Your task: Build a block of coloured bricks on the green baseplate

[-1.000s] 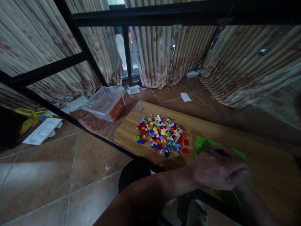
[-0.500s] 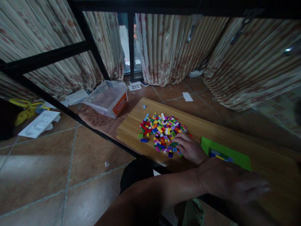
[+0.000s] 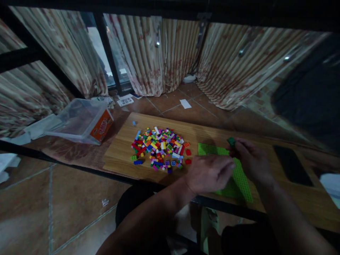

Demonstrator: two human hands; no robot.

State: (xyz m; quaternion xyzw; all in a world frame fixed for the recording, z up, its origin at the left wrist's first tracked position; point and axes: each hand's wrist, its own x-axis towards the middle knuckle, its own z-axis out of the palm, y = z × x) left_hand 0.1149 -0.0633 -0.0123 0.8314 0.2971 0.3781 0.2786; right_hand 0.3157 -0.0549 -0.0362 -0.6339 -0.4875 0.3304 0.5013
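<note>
My right hand (image 3: pixel 251 159) is closed, with a dark green brick (image 3: pixel 231 142) pinched at its fingertips above the green baseplate (image 3: pixel 243 180). My left hand (image 3: pixel 209 173) is over the left and middle part of the baseplate, fingers curled; whatever they hold is hidden. It covers the area where bricks were seen on the plate earlier. To the left of my left hand is a pile of mixed coloured bricks (image 3: pixel 159 145), with a few red bricks (image 3: pixel 188 152) lying between the pile and the plate.
The wooden board (image 3: pixel 119 148) carries the bricks, plus a dark flat phone-like object (image 3: pixel 292 165) on the right. A clear plastic box (image 3: pixel 77 120) with an orange label stands beyond the left end. Curtains (image 3: pixel 143 53) hang behind. Paper (image 3: pixel 185 103) lies on the tiled floor.
My right hand has left the brick pile and moved right, over the baseplate, with a dark green brick. My left hand has drawn back leftward. The view has turned right.
</note>
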